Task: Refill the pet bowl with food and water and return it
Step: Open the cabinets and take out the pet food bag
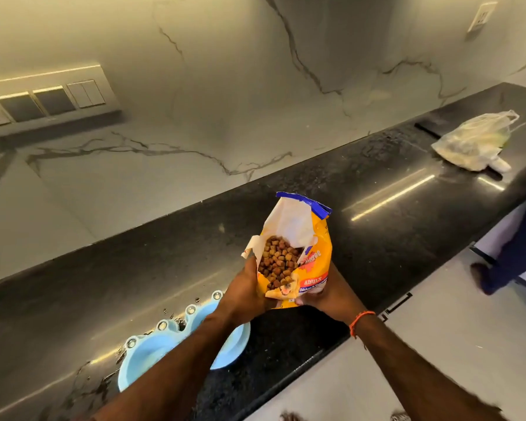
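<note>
A yellow pet food bag with a blue top edge is torn open, and brown kibble shows in its mouth. My left hand grips the bag's left side and my right hand holds its lower right. I hold it above the black counter. A light blue double pet bowl sits on the counter below my left forearm, which hides much of it. What the bowl holds is hidden from view.
A white plastic bag lies on the counter at the far right. A switch panel is mounted on the marble wall at left. Another person's leg and foot stand on the floor at right, beside the counter's front edge.
</note>
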